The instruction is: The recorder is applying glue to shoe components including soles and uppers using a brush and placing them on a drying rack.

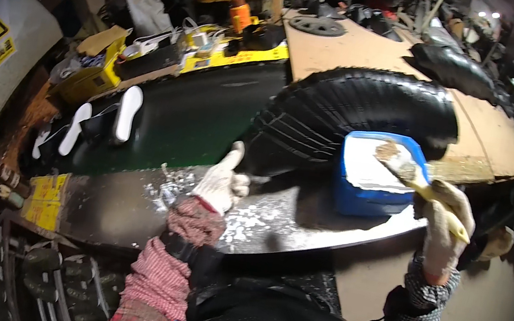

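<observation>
My right hand (pixel 446 226), in a white glove, grips a paintbrush (pixel 425 189) by its yellow handle. The bristles are over a blue tub (pixel 365 204) of white paste (pixel 369 162). My left hand (pixel 224 181), also gloved, is at the near left end of a fanned row of overlapping black pieces (pixel 355 102). Its thumb points up beside the row and its other fingers are curled; whatever lies between them is hidden. The row arcs behind the tub, from the dark green belt onto a tan board.
White insoles (pixel 129 113) lie at the left of the green belt (pixel 204 111). White smears mark the metal edge (pixel 261 219). Behind are a yellow box (pixel 90 78), an orange bottle (pixel 240 15) and a black ring-shaped disc (pixel 317 26). More black pieces (pixel 459 70) lie on the tan board (pixel 481 120).
</observation>
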`<state>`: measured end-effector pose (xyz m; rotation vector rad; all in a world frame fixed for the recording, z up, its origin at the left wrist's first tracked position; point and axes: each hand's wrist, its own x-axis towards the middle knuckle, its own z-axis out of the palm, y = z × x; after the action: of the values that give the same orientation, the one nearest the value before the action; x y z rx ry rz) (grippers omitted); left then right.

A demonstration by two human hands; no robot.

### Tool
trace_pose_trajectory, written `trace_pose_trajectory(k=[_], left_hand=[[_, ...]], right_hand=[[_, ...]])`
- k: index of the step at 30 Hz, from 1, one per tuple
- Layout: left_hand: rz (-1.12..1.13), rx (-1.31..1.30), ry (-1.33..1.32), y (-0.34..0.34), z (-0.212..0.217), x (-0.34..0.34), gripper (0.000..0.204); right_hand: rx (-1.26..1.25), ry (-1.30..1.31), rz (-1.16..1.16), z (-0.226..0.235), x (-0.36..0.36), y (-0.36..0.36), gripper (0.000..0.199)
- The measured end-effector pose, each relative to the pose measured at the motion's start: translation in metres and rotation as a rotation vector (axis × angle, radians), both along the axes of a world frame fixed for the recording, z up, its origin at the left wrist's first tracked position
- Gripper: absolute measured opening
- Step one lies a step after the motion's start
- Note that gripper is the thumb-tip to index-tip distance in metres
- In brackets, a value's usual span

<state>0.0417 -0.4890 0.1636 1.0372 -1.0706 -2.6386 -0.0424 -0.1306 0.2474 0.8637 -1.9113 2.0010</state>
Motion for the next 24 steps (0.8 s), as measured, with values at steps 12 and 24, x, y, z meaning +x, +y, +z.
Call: trace_pose_trajectory(k=[12,24], left_hand=[[0.701,-0.096,0.588,0.009,0.024,0.251,0.058],[0.621,-0.204,0.011,0.01,-0.043,0.297,0.027]], right_hand=[[0.389,0.251,-0.262,0.001,-0.039,-0.009,0.017],[0.127,-0.063,0.388,-0.005,0.086,-0.147,0.019]])
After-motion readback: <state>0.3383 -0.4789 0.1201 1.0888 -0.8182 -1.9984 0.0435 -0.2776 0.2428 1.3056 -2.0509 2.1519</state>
